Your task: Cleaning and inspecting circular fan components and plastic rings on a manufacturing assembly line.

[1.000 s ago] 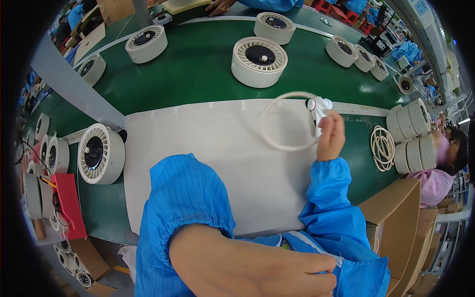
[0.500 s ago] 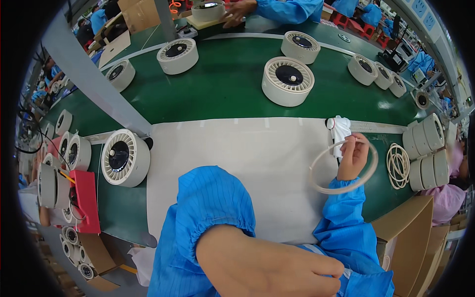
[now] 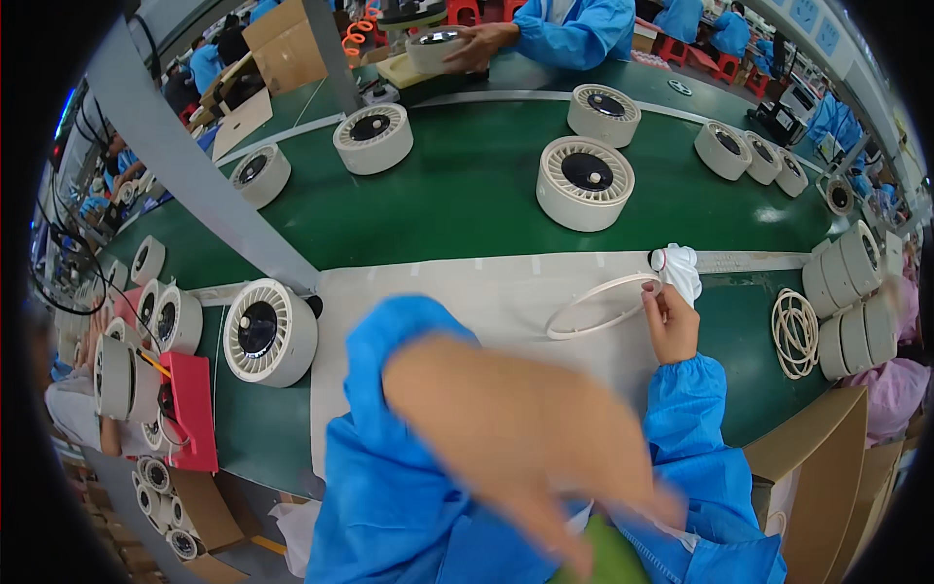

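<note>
In my right hand [image 3: 669, 316], a thin cream ring [image 3: 588, 334] is pinched between thumb and fingers, tilted above the pale work mat [image 3: 525, 365]. Just beyond those fingers, at the mat's far right corner, sits a white object [image 3: 683, 271] whose kind I cannot make out. My left hand [image 3: 555, 433] is close to the camera, above the mat's near side and my lap. Motion blurs it, but its thumb and fingers look spread, with nothing visible in them. A white finned round unit with a black centre [image 3: 275, 333] stands left of the mat.
More round white units [image 3: 586, 183] stand on the green bench [image 3: 448, 204]. At right are a coiled cream cord [image 3: 796, 334], stacked units [image 3: 856, 336] and a cardboard box [image 3: 812, 467]. A red holder [image 3: 195, 414] and a grey post [image 3: 195, 161] are left. Across, a co-worker's hand [image 3: 474, 47] holds a unit.
The ring has swung from around my right wrist to the left of my fingers. My left hand has moved and its fingers have spread. Across the bench, the co-worker has lifted a unit.
</note>
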`<state>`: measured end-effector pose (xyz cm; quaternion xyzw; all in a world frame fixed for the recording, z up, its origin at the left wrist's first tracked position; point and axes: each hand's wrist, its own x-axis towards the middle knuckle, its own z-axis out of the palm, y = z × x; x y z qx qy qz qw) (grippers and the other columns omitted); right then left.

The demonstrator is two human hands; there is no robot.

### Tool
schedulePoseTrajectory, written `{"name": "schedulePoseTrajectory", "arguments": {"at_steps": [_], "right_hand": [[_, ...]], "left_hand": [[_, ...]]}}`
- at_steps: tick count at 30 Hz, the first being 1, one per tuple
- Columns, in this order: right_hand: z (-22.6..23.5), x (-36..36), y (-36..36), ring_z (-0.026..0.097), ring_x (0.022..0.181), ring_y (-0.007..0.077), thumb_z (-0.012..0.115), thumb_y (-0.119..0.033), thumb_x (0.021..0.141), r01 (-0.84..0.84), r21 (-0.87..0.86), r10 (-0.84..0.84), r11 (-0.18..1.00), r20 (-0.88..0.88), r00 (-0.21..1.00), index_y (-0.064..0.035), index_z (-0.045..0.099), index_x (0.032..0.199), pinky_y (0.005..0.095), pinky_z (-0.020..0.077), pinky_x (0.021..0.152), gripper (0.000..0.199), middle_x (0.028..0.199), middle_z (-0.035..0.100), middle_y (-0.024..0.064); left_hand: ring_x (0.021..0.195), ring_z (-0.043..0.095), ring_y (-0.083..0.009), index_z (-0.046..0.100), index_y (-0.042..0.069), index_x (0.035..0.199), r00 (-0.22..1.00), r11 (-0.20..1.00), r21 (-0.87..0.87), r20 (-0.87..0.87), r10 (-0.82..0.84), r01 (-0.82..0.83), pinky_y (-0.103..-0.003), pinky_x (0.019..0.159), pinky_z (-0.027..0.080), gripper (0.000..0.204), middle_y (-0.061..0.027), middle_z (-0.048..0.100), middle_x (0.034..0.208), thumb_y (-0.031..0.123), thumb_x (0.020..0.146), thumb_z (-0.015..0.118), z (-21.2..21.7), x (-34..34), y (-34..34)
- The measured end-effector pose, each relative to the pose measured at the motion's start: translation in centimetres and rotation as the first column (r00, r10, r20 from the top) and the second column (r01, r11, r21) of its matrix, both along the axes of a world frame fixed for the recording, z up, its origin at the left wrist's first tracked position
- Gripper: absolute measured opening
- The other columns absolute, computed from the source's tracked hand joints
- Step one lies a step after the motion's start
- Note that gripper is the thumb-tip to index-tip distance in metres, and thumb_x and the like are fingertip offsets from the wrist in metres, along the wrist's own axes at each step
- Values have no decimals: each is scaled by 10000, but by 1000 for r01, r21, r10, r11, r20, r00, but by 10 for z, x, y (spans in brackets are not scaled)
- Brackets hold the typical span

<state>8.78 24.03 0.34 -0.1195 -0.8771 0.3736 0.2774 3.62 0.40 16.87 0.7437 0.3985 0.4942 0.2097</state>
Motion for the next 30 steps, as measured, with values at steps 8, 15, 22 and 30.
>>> {"name": "schedulePoseTrajectory", "arguments": {"at_steps": [8,15,22,30], "right_hand": [[6,0,4,462,576,78,555,-89,824,-22,-61,29,998,115,993,-13,580,914,210,374,526,121,628,530,39],[7,1,6,510,554,146,554,-89,820,-49,-36,52,998,73,996,-13,575,920,243,408,522,128,652,555,92],[0,-2,13,468,593,89,550,-84,823,-47,46,45,998,40,998,-7,578,957,220,388,548,158,652,530,40],[4,6,52,411,569,47,476,-82,843,192,-361,-253,913,-128,959,-9,508,1155,187,345,511,322,669,499,-19]], "left_hand": [[1165,378,-337,341,73,1277,-455,-368,274,-635,625,-888,-425,959,311,791,-147,384,1285,388,644,696,-144,-268,7],[1126,392,-365,313,85,1263,-621,-296,547,-711,330,-783,-477,908,347,838,-167,296,1317,332,587,740,-176,-335,-44],[1039,459,-368,403,22,1164,-418,-147,444,-608,675,-884,-444,850,404,720,-210,401,1231,233,559,732,-166,-287,-34],[1156,375,-400,452,12,1147,201,467,210,-701,685,-859,-426,944,344,642,-244,360,1272,186,587,715,-137,-27,-42]]}}
